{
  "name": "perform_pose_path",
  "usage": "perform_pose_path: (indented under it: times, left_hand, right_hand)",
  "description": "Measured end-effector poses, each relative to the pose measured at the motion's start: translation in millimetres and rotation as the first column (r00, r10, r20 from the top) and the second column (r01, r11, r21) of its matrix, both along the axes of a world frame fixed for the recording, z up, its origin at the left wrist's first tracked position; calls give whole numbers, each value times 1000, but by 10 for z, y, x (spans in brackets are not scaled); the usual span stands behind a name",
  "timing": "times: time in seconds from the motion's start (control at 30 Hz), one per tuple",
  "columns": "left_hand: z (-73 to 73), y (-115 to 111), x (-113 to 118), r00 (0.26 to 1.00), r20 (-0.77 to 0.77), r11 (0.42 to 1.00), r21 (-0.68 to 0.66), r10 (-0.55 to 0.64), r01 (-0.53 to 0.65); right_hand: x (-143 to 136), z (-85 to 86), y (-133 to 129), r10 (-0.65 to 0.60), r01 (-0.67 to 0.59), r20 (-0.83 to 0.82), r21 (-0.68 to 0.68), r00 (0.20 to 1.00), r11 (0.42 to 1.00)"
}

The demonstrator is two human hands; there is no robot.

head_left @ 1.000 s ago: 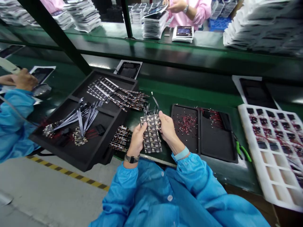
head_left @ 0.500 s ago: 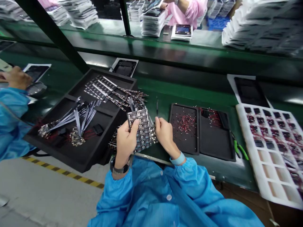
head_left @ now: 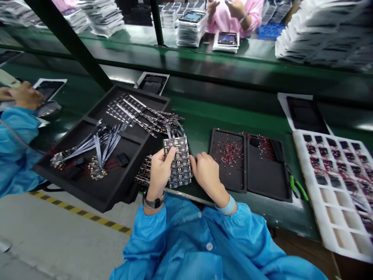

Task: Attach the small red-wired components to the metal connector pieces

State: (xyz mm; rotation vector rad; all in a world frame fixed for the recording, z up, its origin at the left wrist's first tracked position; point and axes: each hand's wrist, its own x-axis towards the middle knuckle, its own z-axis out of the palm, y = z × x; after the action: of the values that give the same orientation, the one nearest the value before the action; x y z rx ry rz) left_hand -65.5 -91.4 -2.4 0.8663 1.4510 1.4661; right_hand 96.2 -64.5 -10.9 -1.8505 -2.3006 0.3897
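Observation:
My left hand is closed on the left edge of a circuit board panel, its thumb across the front. At the panel's right edge is my right hand, fingers curled together; what its fingertips hold, if anything, is hidden. Ribbon cables rise behind the top of the panel, close to the strips with small boards lying on the black tray. More boards show below the tray's edge, left of my left hand.
Two shallow black trays with red wires lie to the right, beside green-handled pliers and a white compartment tray. At the left, a person's hands work over the bench. Across the bench, a person in pink stands behind paper-wrapped stacks.
The panel and my left hand have shifted slightly right. My right hand has turned and lowered beside the panel; the dark strip that stood above it no longer shows there.

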Motion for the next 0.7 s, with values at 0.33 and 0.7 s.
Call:
perform_pose_path:
  times: [0.33, 0.7]
  left_hand:
    - [-105, 283, 272, 995, 101, 999, 34, -5, 1]
    - [-290, 190, 319, 999, -28, 998, -55, -38, 37]
  right_hand:
    - [189, -19, -14, -411, -290, -832, -525, 372, 800]
    - [38, -140, 52, -138, 66, -792, -123, 595, 990]
